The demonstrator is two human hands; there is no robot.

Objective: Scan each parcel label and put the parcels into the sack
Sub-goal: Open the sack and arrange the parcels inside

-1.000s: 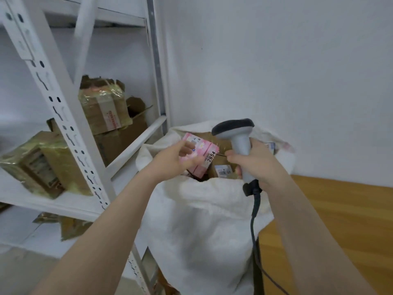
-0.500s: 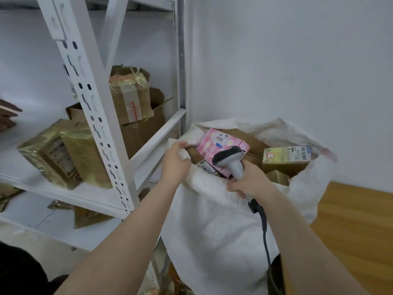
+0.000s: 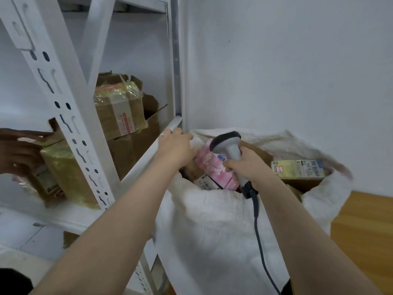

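White wall (image 3: 287,71) fills the back. White metal shelf rack (image 3: 70,103) stands on the left, its slotted upright close to the camera.

White woven sack (image 3: 212,231) stands open between rack and wooden table (image 3: 365,241), its mouth full of parcels. The sack's left rim is just beside the rack's shelf beam.

On the shelf: an open brown carton (image 3: 136,150) with a taped box (image 3: 121,111) on top of it, tilted. In front of them, partly behind the upright, is a shiny wrapped parcel (image 3: 63,171). A second person's hand (image 3: 17,154) touches that parcel from the left edge of the view.

In the sack: a pink parcel (image 3: 212,167) lies tilted near the front left of the mouth, a yellow-green box (image 3: 297,168) with barcode labels lies flat at the right, and a small labelled parcel (image 3: 204,182) shows under the pink one. Brown cardboard shows behind them.

Right hand (image 3: 248,165) is wrapped round the handle of the grey scanner (image 3: 232,150), which is held over the pink parcel with its dark head up. Its dark cable (image 3: 258,231) hangs down the sack's front.

Left hand (image 3: 176,145) is at the sack's left rim, beside the pink parcel, back of the hand to the camera, fingers bent down. Cannot tell whether it grips anything.
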